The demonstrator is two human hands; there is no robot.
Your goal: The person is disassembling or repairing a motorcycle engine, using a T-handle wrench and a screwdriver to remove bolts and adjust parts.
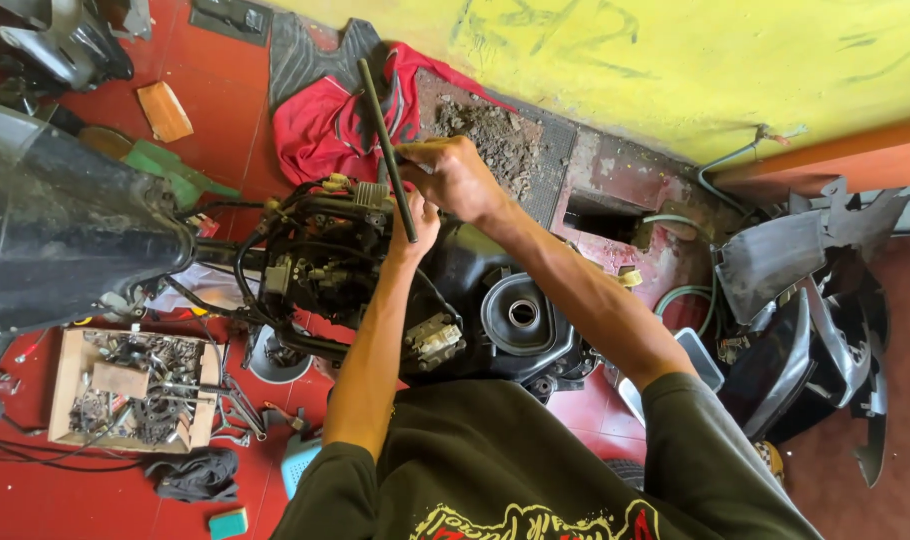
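Red floor, yellow wall (675, 60) behind; near: wooden tray (70, 385) of small metal parts at lower left; stripped scooter frame (325, 260) centre, wiring exposed, round filler opening (522, 313) beside; left hand (418, 225) clamped on lower part of black rod (387, 145); right hand (455, 175) gripping rod just above, fingers wrapped tight; rod tilted, top leaning left; red cloth (325, 125) farther back.

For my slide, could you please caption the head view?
Both hands, left hand and right hand, grip a long dark rod above a stripped scooter frame.
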